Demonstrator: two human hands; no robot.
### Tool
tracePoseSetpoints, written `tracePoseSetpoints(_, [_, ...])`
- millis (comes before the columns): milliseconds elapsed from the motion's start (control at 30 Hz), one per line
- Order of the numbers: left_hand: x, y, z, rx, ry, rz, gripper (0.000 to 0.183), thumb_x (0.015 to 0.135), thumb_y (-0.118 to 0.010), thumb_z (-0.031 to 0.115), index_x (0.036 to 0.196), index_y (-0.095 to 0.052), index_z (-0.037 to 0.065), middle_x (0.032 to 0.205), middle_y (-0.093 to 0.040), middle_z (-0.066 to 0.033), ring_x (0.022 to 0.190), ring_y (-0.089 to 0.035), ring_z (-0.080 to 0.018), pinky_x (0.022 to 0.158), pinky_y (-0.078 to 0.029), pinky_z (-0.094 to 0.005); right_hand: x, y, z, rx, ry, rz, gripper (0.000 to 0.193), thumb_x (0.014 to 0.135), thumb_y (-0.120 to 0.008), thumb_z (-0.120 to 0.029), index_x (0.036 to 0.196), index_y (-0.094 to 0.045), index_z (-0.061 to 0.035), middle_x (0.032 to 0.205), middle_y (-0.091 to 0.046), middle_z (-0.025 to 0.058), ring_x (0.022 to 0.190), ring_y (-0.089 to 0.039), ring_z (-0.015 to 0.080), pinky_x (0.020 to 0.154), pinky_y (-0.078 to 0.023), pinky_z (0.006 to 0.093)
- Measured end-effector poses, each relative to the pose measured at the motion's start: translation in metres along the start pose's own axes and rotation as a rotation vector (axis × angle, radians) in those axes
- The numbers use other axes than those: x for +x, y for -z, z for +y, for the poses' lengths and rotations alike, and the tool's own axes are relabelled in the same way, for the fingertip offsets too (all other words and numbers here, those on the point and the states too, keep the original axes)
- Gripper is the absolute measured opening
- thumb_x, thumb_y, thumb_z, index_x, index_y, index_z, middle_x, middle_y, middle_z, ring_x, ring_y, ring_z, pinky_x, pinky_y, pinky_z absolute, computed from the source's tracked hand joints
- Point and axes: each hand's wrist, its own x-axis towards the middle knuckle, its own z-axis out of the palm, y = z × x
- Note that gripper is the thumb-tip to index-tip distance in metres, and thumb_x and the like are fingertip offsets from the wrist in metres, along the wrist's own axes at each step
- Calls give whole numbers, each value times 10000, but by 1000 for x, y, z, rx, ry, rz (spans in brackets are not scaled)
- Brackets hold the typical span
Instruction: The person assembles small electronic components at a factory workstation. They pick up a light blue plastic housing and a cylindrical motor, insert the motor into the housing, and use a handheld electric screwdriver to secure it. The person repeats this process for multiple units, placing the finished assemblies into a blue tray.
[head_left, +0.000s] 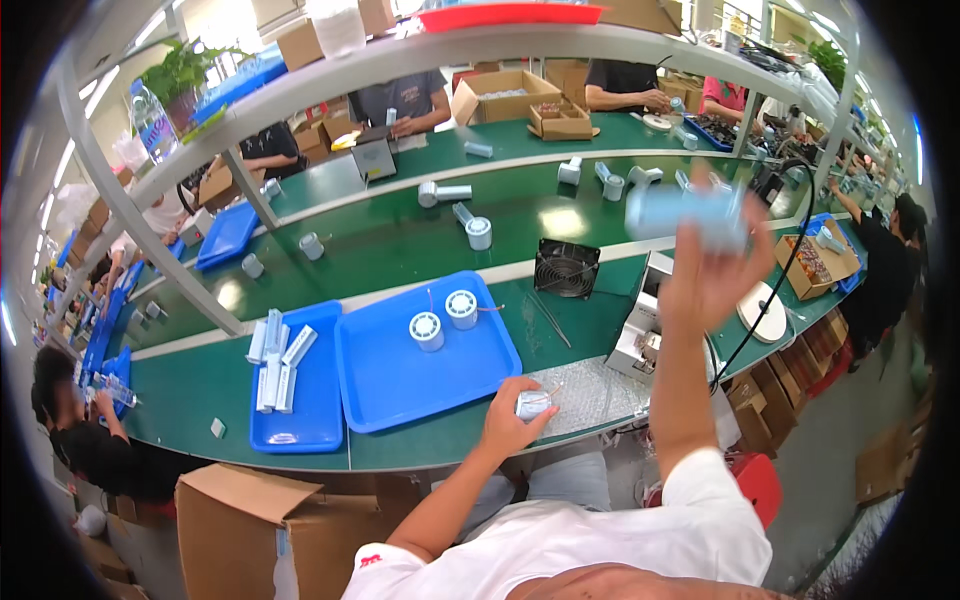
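Observation:
My left hand (510, 420) is closed around a small round fan head (534, 404) with thin wires, at the edge of a bubble-wrap sheet (595, 398) on the bench. Raised toward the belt on the right, my right hand (725, 270) grips a light-blue handheld fan (675, 213); motion smears both. Two round fan heads with slotted tops, one fan head (426, 331) nearer than the other fan head (461, 309), sit in a blue tray (400, 395). In the narrower blue tray (300, 432) to its left lie several pale handle pieces (285, 385).
Several light-blue handheld fans (479, 232) stand or lie on the green conveyor belt (380, 240). A black square fan (567, 268), tweezers (550, 320), a white box-like device (640, 335) and a white reel (762, 312) are nearby. A metal shelf frame (400, 90) crosses above. People work opposite and sideways.

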Motion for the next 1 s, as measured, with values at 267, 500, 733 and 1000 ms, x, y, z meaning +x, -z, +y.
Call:
tracePoseSetpoints(267, [1, -8, 3, 24, -84, -15, 458, 773, -898, 180, 1128, -638, 53, 1128, -654, -145, 1062, -656, -329, 927, -521, -392, 198, -129, 119, -382, 390, 50, 425, 901, -762, -83, 1252, -523, -71, 1026, -648, 97, 905, -675, 196, 704, -574, 290])
tracePoseSetpoints(500, [-1, 4, -3, 12, -69, 2, 486, 744, -915, 186, 1127, -643, 59, 1124, -650, -153, 1051, -651, -339, 938, -518, -400, 77, -88, 104, 44, -274, -128, 265, 940, -730, -8, 1168, -597, -34, 1253, -687, 122, 1060, -668, 165, 878, -575, 295])
tracePoseSetpoints(733, [7, 39, 21, -359, 277, 85, 559, 761, -916, 140, 1202, -587, 42, 1123, -652, -98, 1015, -646, -171, 889, -534, -316, -111, 3, -6, 297, -651, -938, 382, 793, -844, -85, 1150, -715, -41, 1119, -721, 95, 984, -670, 178, 770, -527, 287])
tracePoseSetpoints(1000, [-5, 84, 6, -608, 275, 198, 665, 754, -926, 147, 1284, -533, 60, 1176, -628, -78, 1062, -630, -157, 915, -539, -320, -183, -42, -58, 430, -807, -1007, 375, 763, -857, -82, 1119, -743, -55, 1112, -729, 104, 955, -663, 205, 748, -516, 303])
